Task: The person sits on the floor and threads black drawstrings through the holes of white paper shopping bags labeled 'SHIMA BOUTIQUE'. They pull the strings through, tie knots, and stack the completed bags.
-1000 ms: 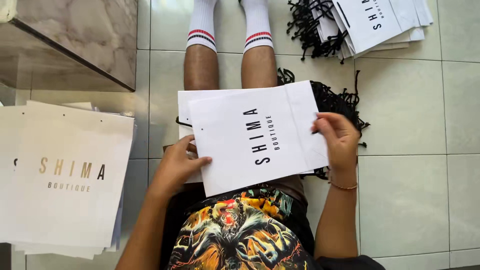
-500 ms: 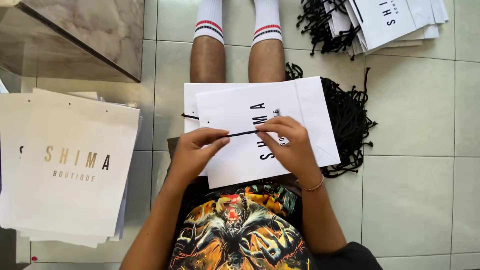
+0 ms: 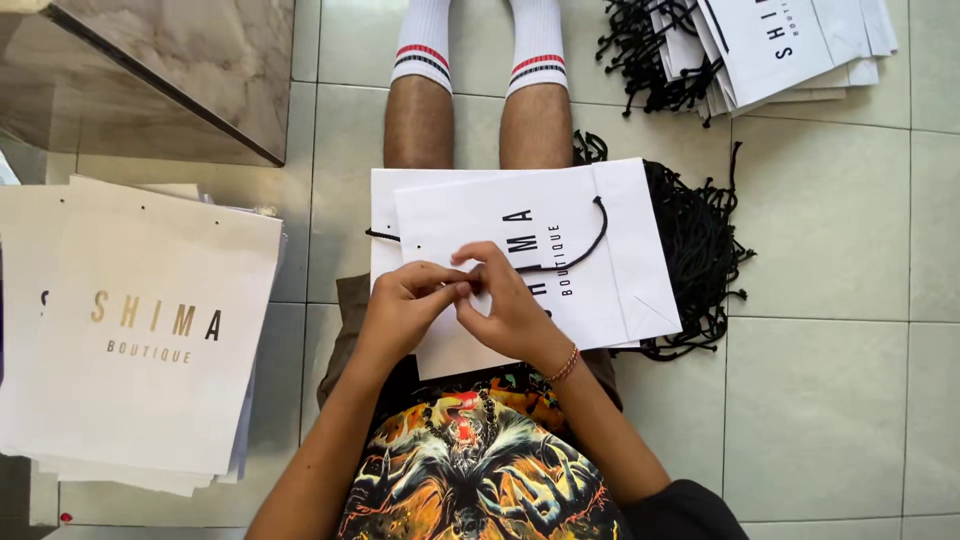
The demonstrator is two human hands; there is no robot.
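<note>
Your left hand (image 3: 405, 300) and right hand (image 3: 510, 305) meet fingertip to fingertip over the white paper bag (image 3: 540, 260) on your lap — both pinching one end of the black cord (image 3: 570, 255), which loops across the bag's face. A pile of loose black cords (image 3: 700, 260) lies on the floor just beside it — a stack of flat bags (image 3: 140, 330) sits to your left.

hands: both met mid-bag (image 3: 535, 260) | cord (image 3: 575, 250): straight before, now looped | fingers (image 3: 455, 290) pinching its end

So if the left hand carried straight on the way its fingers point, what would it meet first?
The left hand points right, fingertips already against the right hand at the black cord, so it would probably meet that hand first, above the white paper bag.
</note>
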